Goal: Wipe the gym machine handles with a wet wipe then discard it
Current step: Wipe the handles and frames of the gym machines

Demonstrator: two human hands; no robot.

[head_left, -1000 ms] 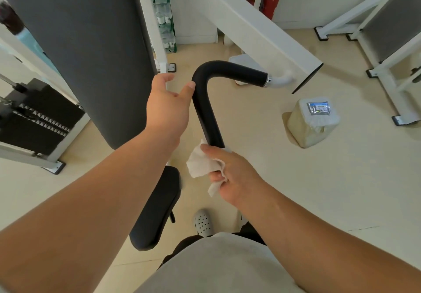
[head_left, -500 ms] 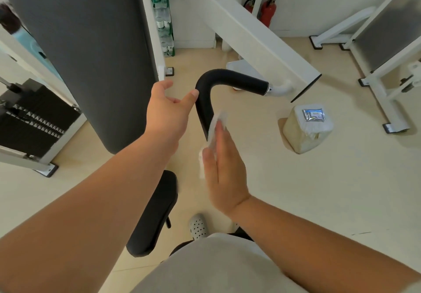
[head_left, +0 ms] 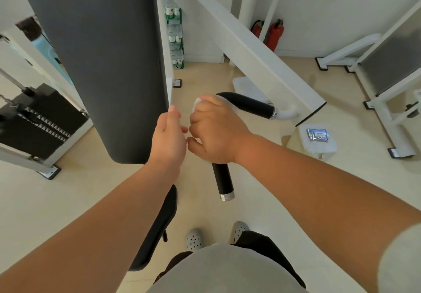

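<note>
A bent black handle (head_left: pixel 248 104) juts from the white machine arm (head_left: pixel 250 48) and turns down to a chrome end cap (head_left: pixel 227 195). My right hand (head_left: pixel 216 130) is wrapped around the bend of the handle with the white wet wipe (head_left: pixel 197 104) under its fingers; only an edge of the wipe shows. My left hand (head_left: pixel 169 135) hovers just left of it, fingers loosely apart, holding nothing, beside the grey back pad (head_left: pixel 102 60).
A small bin lined with a white bag (head_left: pixel 317 148) stands on the floor to the right, a wipe packet (head_left: pixel 317 135) lying on top. A black seat (head_left: pixel 157 229) is below my left arm. A weight stack (head_left: pixel 34 114) stands left, another machine frame (head_left: pixel 387 101) right.
My right hand has slid the wipe up from the lower shaft to the bend and closed around it. My left hand let go of the bend and drew back slightly.
</note>
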